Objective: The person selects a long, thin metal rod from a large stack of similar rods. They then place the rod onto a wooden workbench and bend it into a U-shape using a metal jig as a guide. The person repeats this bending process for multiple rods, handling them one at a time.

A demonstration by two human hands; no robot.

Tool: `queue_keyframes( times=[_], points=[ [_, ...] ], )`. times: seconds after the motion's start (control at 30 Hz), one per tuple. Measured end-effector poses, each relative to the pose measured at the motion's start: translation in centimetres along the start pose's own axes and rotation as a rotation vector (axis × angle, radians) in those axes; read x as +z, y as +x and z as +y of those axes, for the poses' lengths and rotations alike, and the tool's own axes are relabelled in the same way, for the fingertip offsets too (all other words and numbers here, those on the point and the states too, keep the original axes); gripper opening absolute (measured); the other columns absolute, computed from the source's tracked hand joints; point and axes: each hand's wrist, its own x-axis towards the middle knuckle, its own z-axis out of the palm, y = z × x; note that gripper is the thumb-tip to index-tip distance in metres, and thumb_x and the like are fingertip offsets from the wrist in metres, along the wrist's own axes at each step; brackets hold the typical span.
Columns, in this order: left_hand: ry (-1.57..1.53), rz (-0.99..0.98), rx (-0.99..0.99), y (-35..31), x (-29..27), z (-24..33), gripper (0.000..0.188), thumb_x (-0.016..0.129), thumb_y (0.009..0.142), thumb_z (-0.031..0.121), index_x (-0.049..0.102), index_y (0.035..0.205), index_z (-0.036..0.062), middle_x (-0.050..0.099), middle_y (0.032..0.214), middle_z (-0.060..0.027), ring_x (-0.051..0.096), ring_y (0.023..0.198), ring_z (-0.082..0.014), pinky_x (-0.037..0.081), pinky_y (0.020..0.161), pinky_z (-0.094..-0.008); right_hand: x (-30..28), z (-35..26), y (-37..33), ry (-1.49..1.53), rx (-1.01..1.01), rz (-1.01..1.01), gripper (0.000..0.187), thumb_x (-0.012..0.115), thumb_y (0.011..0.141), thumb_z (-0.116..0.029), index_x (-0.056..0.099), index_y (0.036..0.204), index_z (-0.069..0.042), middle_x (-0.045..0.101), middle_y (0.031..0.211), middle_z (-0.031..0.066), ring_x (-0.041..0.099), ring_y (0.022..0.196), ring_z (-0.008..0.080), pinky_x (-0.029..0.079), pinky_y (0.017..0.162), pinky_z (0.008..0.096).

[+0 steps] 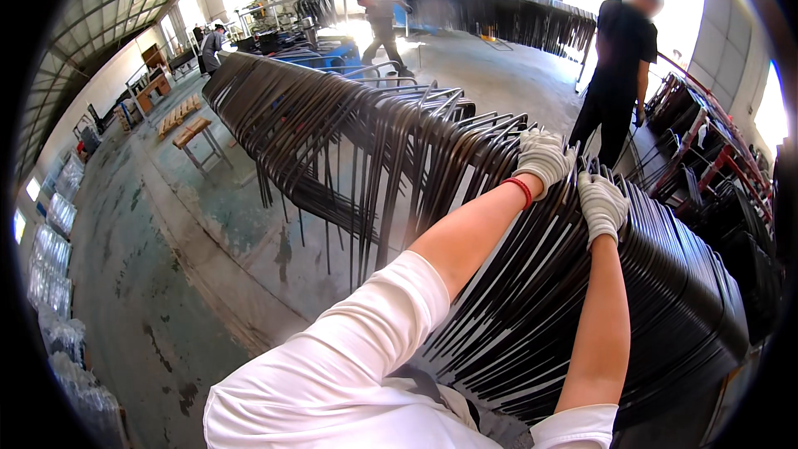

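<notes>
Both my hands wear pale knit gloves and reach forward over a long row of dark bent metal tube frames [399, 116]. My left hand [544, 160], with a red cord on its wrist, has its fingers closed over the upper bends of the tubes. Just to its right, my right hand [602, 205] is curled round the top of a tube at the near end of the row. A dense stack of black bent tube frames [665, 283] sits beside and below my right forearm. The undersides of my fingers are hidden.
A person in dark clothes [619, 66] stands beyond my hands; another person [380, 12] is farther back. A far rack of black tubes [499, 12] spans the back. Red racking [721, 168] stands right, a wooden-topped bench [193, 131] left, and plastic-wrapped bundles [54, 262] line the left wall.
</notes>
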Motion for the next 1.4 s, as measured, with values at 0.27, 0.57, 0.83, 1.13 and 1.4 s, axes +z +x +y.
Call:
queue_keyframes(
  times=[0.27,0.57,0.83,1.13,1.4],
  points=[
    [0.075,0.091,0.049,-0.1,0.5,-0.2,0.046,0.043,0.083,0.045,0.071,0.08,0.0075,0.066,0.088,-0.0147,0.059,0.091,-0.0294,0.038,0.086,-0.0414,0.0,0.0,0.1,0.014,0.001,-0.027,0.046,0.035,0.089,-0.043,0.067,0.097,-0.011,0.065,0.104,0.01,0.057,0.104,0.0276,0.032,0.099,0.0514],
    [0.066,0.015,0.041,0.2,0.6,-0.3,0.046,0.042,0.085,0.044,0.071,0.082,0.008,0.066,0.09,-0.0148,0.059,0.092,-0.0282,0.038,0.086,-0.0409,-0.1,-0.1,0.1,-0.01,0.006,-0.034,0.046,0.035,0.089,-0.042,0.068,0.096,-0.01,0.066,0.101,0.0103,0.058,0.102,0.0269,0.031,0.098,0.0529],
    [0.05,-0.035,0.043,-0.2,-0.8,0.1,0.05,0.043,0.084,0.05,0.07,0.094,0.009,0.066,0.101,-0.0125,0.058,0.101,-0.0259,0.034,0.092,-0.0401,0.3,0.0,0.4,0.01,0.012,-0.027,0.046,0.035,0.088,-0.045,0.067,0.097,-0.012,0.065,0.102,0.0105,0.058,0.102,0.0266,0.033,0.096,0.0513],
    [-0.001,0.033,0.114,-0.6,-0.9,-0.4,0.051,0.044,0.084,0.051,0.068,0.096,0.0068,0.064,0.101,-0.0169,0.056,0.101,-0.0305,0.037,0.094,-0.0409,0.5,-0.5,0.2,0.117,0.023,0.126,0.05,0.037,0.088,-0.05,0.062,0.106,-0.011,0.066,0.1,0.0114,0.06,0.098,0.0287,0.033,0.095,0.0436],
    [-0.127,0.008,0.15,-0.3,-0.6,-0.5,0.048,0.044,0.085,0.049,0.069,0.094,0.0088,0.064,0.101,-0.0129,0.055,0.103,-0.0286,0.034,0.095,-0.0432,-1.5,2.1,-5.4,1.403,0.03,0.514,0.038,0.049,0.093,-0.029,0.059,0.114,0.002,0.062,0.11,0.0086,0.055,0.102,0.0154,0.037,0.096,0.0266]
  ],
)
